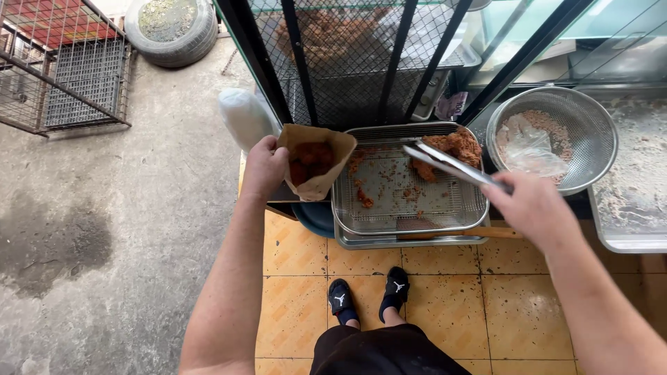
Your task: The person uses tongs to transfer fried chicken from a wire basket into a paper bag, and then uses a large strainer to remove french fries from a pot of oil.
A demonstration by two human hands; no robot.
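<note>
Your left hand [262, 169] is gripping an open brown paper bag [316, 161] with fried pieces inside, right beside the wire-rack tray [406, 208], while your right hand [531, 208] clamps metal tongs [451, 165] over the tray's fried chicken [455, 147].

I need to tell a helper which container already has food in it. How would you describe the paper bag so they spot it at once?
Start at the metal tray with a wire rack in the middle of the view. Just off its left edge, the left hand holds up a brown paper bag, mouth open, with dark fried pieces inside. It is the only paper container; its neighbours are all metal.
</note>
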